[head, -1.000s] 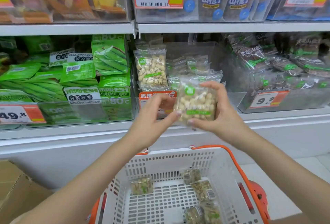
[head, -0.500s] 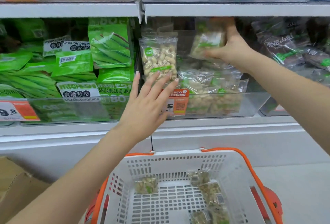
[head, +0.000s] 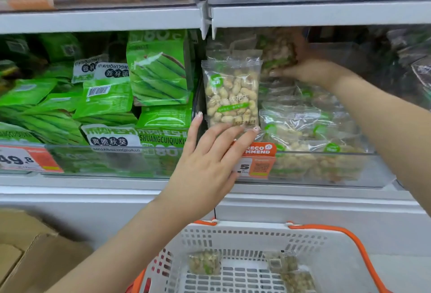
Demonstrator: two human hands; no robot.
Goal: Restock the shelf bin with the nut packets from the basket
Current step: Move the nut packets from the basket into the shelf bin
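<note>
My right hand (head: 310, 71) reaches deep into the clear shelf bin (head: 326, 169) and holds a nut packet (head: 277, 52) upright near the back. In front of the bin's left end, my left hand (head: 210, 164) has straight fingers whose tips touch the bottom edge of an upright nut packet (head: 232, 93). Several more nut packets (head: 310, 129) lie piled in the bin. Below, the white basket (head: 256, 236) with orange handles holds a few nut packets, among them a packet at the left (head: 205, 262) and another at the right (head: 298, 281).
Green okra snack bags (head: 158, 71) fill the bin to the left. An orange price tag (head: 258, 162) hangs on the nut bin's front. A shelf (head: 303, 12) runs just above the bin. A cardboard box (head: 35, 250) stands at the lower left.
My right hand has carried the packet from in front of the shelf up and back into the bin. My left hand let go of it and moved to the upright front packet.
</note>
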